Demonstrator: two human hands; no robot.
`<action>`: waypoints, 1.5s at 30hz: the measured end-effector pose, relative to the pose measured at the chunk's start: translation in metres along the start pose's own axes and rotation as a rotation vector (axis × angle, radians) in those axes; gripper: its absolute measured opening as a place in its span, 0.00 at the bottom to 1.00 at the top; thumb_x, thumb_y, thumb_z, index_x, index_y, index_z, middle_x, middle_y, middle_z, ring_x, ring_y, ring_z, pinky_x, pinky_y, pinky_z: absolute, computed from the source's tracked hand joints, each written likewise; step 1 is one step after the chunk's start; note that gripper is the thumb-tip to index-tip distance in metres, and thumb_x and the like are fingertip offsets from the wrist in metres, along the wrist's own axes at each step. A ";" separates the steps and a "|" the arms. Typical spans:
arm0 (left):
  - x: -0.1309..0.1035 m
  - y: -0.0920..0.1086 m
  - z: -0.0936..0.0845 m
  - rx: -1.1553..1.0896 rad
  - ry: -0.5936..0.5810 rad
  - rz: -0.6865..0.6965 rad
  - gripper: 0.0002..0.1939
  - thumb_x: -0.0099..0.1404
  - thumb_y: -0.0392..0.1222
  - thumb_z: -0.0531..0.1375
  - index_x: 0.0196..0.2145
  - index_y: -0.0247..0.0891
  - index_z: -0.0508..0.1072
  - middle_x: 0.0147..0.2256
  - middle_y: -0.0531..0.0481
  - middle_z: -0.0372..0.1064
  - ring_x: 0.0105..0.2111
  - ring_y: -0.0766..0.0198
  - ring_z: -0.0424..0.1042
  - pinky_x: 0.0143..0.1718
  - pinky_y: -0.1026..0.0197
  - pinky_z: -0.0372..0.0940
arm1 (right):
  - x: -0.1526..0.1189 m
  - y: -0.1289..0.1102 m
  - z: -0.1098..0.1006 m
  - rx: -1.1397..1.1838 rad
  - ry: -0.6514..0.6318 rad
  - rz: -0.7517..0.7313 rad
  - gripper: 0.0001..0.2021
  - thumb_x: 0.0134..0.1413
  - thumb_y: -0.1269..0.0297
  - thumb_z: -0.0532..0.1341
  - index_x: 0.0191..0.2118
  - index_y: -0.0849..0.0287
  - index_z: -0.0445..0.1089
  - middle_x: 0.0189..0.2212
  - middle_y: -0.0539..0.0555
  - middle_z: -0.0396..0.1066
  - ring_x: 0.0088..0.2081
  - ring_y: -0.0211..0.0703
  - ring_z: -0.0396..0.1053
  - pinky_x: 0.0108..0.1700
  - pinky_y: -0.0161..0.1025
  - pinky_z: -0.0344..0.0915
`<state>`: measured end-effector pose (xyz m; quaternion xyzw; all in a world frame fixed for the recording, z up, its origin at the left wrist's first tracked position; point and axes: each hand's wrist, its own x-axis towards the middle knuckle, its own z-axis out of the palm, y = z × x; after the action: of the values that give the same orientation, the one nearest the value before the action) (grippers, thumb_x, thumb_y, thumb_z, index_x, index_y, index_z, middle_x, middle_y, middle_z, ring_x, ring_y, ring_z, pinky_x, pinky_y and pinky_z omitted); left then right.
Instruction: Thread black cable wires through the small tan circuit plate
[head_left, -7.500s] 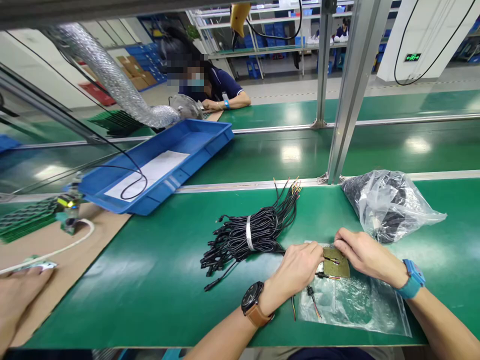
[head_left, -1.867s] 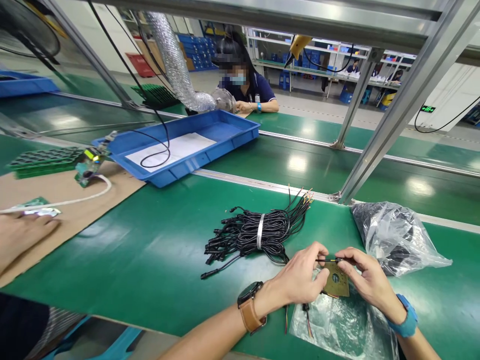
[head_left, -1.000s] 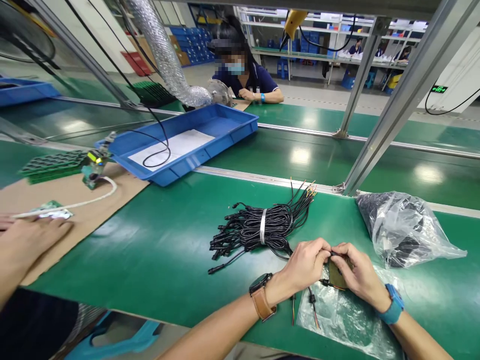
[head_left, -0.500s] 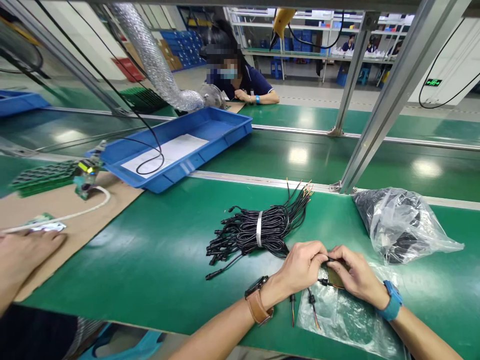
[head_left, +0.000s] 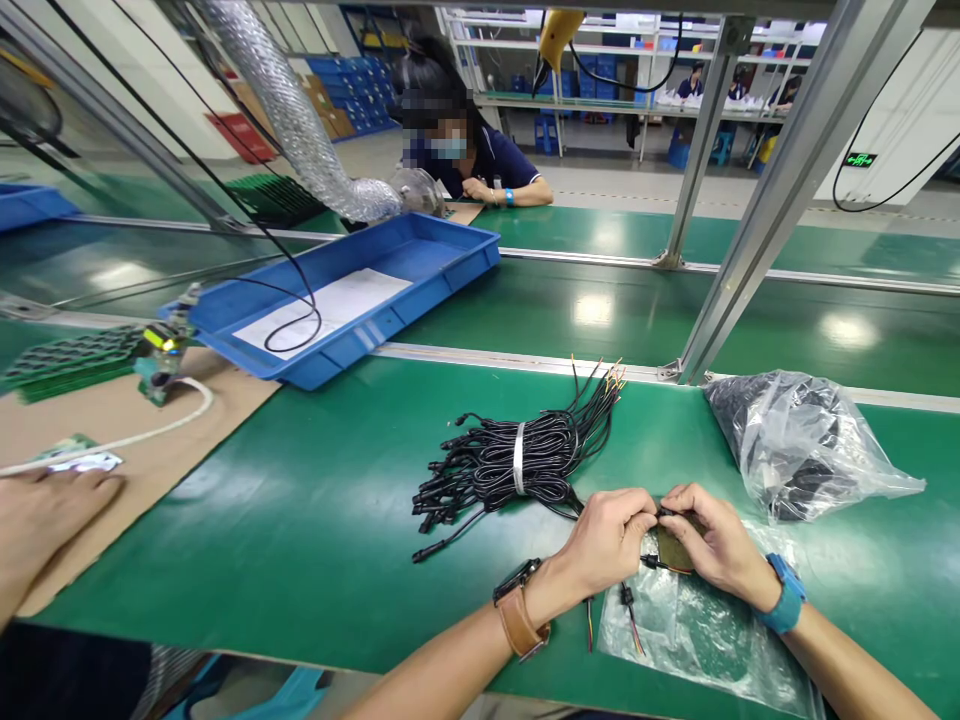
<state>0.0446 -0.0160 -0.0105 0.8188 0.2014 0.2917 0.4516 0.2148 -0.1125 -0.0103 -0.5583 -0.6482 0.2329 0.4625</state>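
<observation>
My left hand [head_left: 611, 535] is closed, its thumb and fingertips pinching a black cable end [head_left: 661, 513], mostly hidden. Facing it, my right hand [head_left: 712, 548] grips a small flat olive-brown board [head_left: 675, 552], and the fingertips of both hands nearly meet. A black connector with thin coloured wires [head_left: 651, 562] lies along the board's lower edge. Below my left hand, a short cable end with a black collar [head_left: 628, 598] shows coloured wires. Under my right hand is a clear plastic bag [head_left: 705, 640]. A banded bundle of black cables [head_left: 517, 460] lies just beyond my left hand.
A filled plastic bag [head_left: 806, 445] sits at the right, near a metal post [head_left: 787, 190]. A blue tray [head_left: 337, 362] holds paper at the back left. A co-worker's hand [head_left: 56, 515] rests on cardboard at the left. Another person sits across the bench.
The whole view has shifted slightly. Both hands stay together at the board, with only small finger movement; the bundle and bags stay in place.
</observation>
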 end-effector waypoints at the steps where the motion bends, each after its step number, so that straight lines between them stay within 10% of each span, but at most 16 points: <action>1: -0.001 0.000 0.001 -0.006 0.003 -0.001 0.09 0.66 0.31 0.55 0.27 0.36 0.66 0.24 0.53 0.65 0.26 0.68 0.63 0.30 0.65 0.54 | 0.000 0.000 -0.001 0.004 -0.013 0.001 0.03 0.68 0.66 0.58 0.40 0.56 0.66 0.33 0.52 0.71 0.33 0.39 0.70 0.36 0.34 0.68; 45: 0.006 0.010 -0.021 0.014 -0.180 -0.094 0.11 0.67 0.34 0.55 0.26 0.35 0.68 0.23 0.55 0.65 0.23 0.69 0.60 0.27 0.65 0.52 | 0.002 -0.009 -0.005 -0.020 -0.167 0.032 0.06 0.70 0.63 0.57 0.46 0.56 0.69 0.37 0.55 0.76 0.36 0.41 0.74 0.38 0.37 0.69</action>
<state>0.0359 -0.0038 0.0088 0.8345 0.2003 0.1942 0.4752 0.2145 -0.1139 0.0003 -0.5520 -0.6776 0.2794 0.3975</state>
